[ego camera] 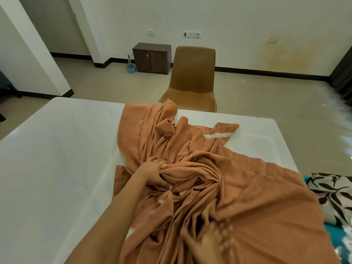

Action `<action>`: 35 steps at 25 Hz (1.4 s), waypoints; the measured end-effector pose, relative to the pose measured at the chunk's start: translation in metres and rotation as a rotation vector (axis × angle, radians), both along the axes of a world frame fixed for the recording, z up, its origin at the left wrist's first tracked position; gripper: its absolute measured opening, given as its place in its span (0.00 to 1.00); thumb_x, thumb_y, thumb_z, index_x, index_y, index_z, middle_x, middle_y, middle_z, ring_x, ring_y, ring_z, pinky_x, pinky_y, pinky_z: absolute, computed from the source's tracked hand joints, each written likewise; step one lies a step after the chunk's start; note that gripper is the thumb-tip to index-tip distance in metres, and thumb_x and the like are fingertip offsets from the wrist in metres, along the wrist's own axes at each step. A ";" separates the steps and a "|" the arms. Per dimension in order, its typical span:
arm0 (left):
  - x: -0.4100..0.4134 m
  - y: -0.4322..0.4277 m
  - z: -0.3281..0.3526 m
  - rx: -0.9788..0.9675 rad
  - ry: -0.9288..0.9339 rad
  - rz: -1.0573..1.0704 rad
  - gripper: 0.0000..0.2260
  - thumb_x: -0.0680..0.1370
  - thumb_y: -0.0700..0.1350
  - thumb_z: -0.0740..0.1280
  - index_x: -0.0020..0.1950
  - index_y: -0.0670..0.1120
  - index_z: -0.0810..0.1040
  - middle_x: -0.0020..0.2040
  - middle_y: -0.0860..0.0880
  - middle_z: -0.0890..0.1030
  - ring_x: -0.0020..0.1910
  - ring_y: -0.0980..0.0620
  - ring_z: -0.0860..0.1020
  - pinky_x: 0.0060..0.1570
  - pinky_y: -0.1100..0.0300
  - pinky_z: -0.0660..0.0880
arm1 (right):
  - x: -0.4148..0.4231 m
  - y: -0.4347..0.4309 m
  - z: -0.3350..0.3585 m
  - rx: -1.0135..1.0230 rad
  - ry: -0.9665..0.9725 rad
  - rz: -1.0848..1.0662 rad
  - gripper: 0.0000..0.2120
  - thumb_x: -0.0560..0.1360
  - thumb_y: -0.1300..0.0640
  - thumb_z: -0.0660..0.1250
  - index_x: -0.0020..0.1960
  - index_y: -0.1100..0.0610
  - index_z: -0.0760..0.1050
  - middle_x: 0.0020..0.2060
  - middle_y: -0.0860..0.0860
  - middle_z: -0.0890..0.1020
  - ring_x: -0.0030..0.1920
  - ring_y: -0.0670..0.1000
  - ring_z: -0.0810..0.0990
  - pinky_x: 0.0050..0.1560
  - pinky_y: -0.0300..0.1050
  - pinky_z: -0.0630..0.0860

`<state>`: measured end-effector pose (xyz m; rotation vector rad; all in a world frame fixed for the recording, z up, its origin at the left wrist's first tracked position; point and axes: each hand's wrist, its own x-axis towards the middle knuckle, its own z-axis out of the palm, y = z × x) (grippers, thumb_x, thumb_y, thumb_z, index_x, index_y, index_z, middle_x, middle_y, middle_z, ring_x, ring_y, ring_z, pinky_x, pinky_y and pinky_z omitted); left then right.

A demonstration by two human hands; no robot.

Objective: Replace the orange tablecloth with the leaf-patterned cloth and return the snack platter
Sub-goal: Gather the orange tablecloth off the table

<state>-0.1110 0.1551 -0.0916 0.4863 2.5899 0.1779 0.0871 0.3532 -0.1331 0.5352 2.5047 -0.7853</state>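
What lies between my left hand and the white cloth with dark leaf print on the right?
In the head view, the rumpled orange tablecloth fills the stretch between the left hand, which grips its folds, and the white leaf-patterned cloth.

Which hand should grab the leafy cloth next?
Probably the right hand: it is blurred but nearer the white, dark-leaf-patterned cloth lying far right. The left hand grips the bunched orange tablecloth.

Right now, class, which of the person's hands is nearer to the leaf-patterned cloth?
Right. The right hand, blurred, is on the orange tablecloth just left of the leaf-patterned cloth; the left hand grips folds farther left, across the bunched fabric.
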 end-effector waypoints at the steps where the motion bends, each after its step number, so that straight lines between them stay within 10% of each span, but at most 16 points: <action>1: 0.004 -0.001 0.002 0.073 -0.013 0.037 0.60 0.52 0.77 0.66 0.77 0.47 0.58 0.76 0.49 0.61 0.76 0.48 0.55 0.74 0.57 0.48 | -0.010 -0.007 0.004 -0.090 0.008 -0.035 0.57 0.59 0.18 0.47 0.78 0.51 0.42 0.77 0.58 0.42 0.74 0.64 0.31 0.72 0.63 0.34; 6: 0.030 -0.001 -0.018 0.364 0.113 0.231 0.32 0.60 0.73 0.63 0.52 0.51 0.79 0.49 0.54 0.80 0.54 0.49 0.77 0.53 0.58 0.70 | -0.092 -0.016 0.009 -0.362 0.207 -0.182 0.48 0.70 0.24 0.47 0.79 0.55 0.46 0.78 0.55 0.44 0.75 0.55 0.32 0.71 0.55 0.26; 10: 0.066 0.022 -0.018 0.398 0.174 0.390 0.26 0.72 0.69 0.59 0.32 0.47 0.70 0.30 0.50 0.74 0.31 0.51 0.73 0.34 0.57 0.65 | -0.129 -0.010 0.008 -0.511 0.337 -0.158 0.46 0.66 0.26 0.58 0.77 0.49 0.54 0.76 0.49 0.57 0.77 0.54 0.50 0.76 0.54 0.40; 13: 0.085 0.037 -0.016 0.626 0.041 0.528 0.26 0.75 0.67 0.58 0.47 0.43 0.76 0.44 0.46 0.81 0.44 0.48 0.79 0.42 0.57 0.72 | -0.151 -0.003 0.009 -0.795 0.367 -0.267 0.37 0.66 0.37 0.72 0.71 0.47 0.65 0.66 0.44 0.71 0.69 0.52 0.69 0.72 0.52 0.63; 16: 0.098 0.044 -0.004 0.877 -0.250 0.606 0.27 0.79 0.58 0.61 0.74 0.47 0.61 0.67 0.53 0.71 0.66 0.54 0.70 0.61 0.62 0.68 | -0.163 0.009 0.005 -0.806 0.313 -0.194 0.34 0.67 0.44 0.75 0.70 0.48 0.67 0.62 0.46 0.76 0.64 0.51 0.75 0.68 0.52 0.70; 18: 0.097 0.033 0.005 0.905 -0.403 0.668 0.24 0.78 0.59 0.62 0.71 0.52 0.64 0.66 0.52 0.72 0.63 0.51 0.74 0.58 0.55 0.76 | -0.167 0.021 0.012 -0.682 0.311 -0.053 0.29 0.69 0.43 0.74 0.67 0.50 0.71 0.60 0.46 0.78 0.61 0.50 0.76 0.64 0.48 0.72; 22: 0.075 -0.055 0.011 0.562 0.422 0.866 0.26 0.71 0.69 0.64 0.59 0.52 0.74 0.52 0.49 0.80 0.54 0.46 0.79 0.48 0.57 0.76 | -0.143 0.078 0.024 -0.125 0.636 -0.115 0.35 0.69 0.26 0.61 0.67 0.47 0.70 0.68 0.53 0.71 0.67 0.53 0.70 0.67 0.55 0.70; 25: 0.072 -0.115 -0.020 0.319 0.269 1.269 0.50 0.63 0.77 0.61 0.77 0.53 0.54 0.77 0.41 0.57 0.75 0.35 0.54 0.72 0.39 0.50 | -0.118 0.109 0.030 0.169 0.621 -0.452 0.48 0.67 0.21 0.55 0.77 0.50 0.52 0.77 0.56 0.52 0.77 0.58 0.49 0.74 0.63 0.51; 30: 0.062 -0.072 -0.051 0.527 0.228 1.063 0.53 0.60 0.79 0.55 0.78 0.50 0.56 0.78 0.46 0.57 0.77 0.40 0.47 0.74 0.45 0.40 | -0.147 0.107 0.010 -0.152 0.389 -0.490 0.61 0.58 0.17 0.55 0.78 0.53 0.45 0.77 0.59 0.51 0.77 0.60 0.49 0.75 0.63 0.49; 35: 0.057 0.028 -0.028 1.162 -0.143 0.833 0.40 0.68 0.73 0.64 0.75 0.57 0.60 0.73 0.55 0.66 0.71 0.51 0.65 0.72 0.48 0.61 | -0.167 0.025 0.020 -0.814 0.280 -0.152 0.49 0.68 0.30 0.66 0.77 0.43 0.40 0.70 0.46 0.63 0.69 0.50 0.66 0.71 0.56 0.64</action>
